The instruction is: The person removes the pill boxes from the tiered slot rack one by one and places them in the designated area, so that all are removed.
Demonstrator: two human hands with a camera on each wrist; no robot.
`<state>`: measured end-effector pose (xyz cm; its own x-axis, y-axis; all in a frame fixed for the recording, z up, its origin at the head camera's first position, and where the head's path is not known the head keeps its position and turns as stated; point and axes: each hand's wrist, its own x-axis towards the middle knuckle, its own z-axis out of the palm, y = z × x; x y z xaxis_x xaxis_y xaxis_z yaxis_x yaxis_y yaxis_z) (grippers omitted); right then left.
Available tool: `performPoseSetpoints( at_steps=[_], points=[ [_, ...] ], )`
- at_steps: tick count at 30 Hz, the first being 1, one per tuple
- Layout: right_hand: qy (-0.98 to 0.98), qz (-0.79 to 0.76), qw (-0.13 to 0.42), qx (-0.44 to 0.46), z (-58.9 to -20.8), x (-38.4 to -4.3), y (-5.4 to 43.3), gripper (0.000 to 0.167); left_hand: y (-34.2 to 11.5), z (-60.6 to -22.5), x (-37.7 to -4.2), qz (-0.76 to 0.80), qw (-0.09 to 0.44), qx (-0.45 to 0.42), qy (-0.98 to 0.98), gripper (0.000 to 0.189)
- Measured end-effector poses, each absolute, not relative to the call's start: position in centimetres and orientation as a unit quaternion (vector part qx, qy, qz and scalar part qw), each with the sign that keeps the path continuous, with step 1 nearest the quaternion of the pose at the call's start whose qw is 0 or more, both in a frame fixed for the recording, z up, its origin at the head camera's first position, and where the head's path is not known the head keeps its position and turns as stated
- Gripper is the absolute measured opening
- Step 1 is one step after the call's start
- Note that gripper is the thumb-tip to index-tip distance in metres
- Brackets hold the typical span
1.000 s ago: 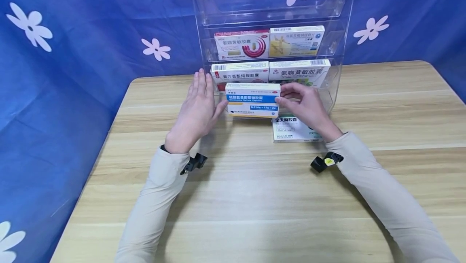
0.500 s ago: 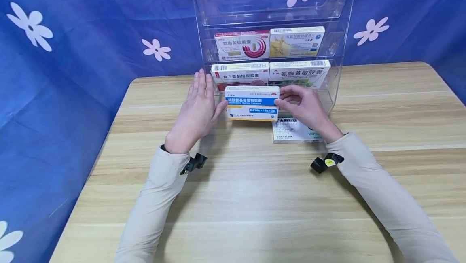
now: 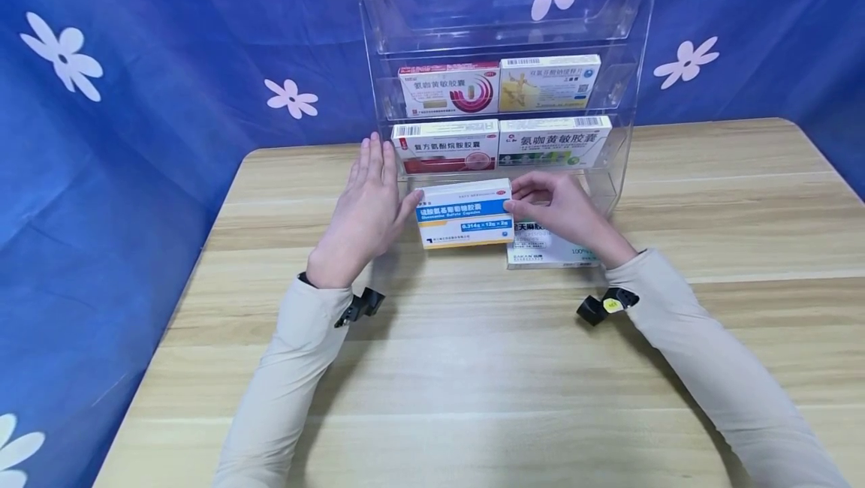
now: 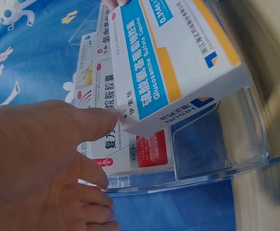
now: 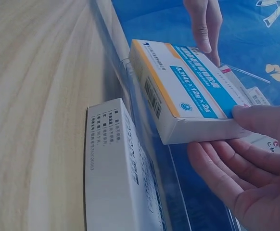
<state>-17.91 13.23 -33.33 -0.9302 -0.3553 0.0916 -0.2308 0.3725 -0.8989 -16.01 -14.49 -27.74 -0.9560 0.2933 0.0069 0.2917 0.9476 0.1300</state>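
Note:
My right hand (image 3: 564, 210) pinches the right end of a white medicine box (image 3: 465, 214) with a blue band and orange edge. The box is held tilted in front of the lower part of a clear acrylic rack (image 3: 507, 11). My left hand (image 3: 361, 210) lies with straight fingers along the rack's left side. Its thumb touches or nearly touches the box's left end; in the left wrist view the thumb (image 4: 99, 124) overlaps the box corner. At the lower right, partly hidden by my right hand, is a white and green medicine box (image 3: 547, 248).
Two tiers of the rack hold boxes: a red and white box (image 3: 449, 90) beside a yellow and white box (image 3: 549, 82), and below them a white and red box (image 3: 446, 146) beside a white and green one (image 3: 554, 143). A wooden table (image 3: 473, 368) extends in front; a blue curtain (image 3: 169, 45) hangs behind.
The blue-banded box has come down and toward me with my right hand, and its left end now sits slightly lower than its right. My left hand has stayed at the rack's side.

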Motion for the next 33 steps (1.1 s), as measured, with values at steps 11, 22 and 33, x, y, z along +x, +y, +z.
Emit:
performPoseSetpoints(
  at_steps=[11, 22, 33],
  points=[
    [0.811, -0.553, 0.127, -0.138, -33.67, -17.56, 12.94, 0.036, -14.46, -27.9, -15.91, 0.063, 0.001, 0.148, 0.987, 0.079],
    [0.776, -0.594, 0.185, -0.106, -33.58, -17.61, 13.02, 0.042, -14.47, -27.86, -15.91, 0.063, 0.004, 0.147, 0.987, 0.079],
    [0.777, -0.583, 0.217, -0.099, -33.3, -17.43, 13.34, 0.04, -14.44, -27.7, -15.82, 0.06, 0.01, 0.146, 0.987, 0.079]
  ],
)
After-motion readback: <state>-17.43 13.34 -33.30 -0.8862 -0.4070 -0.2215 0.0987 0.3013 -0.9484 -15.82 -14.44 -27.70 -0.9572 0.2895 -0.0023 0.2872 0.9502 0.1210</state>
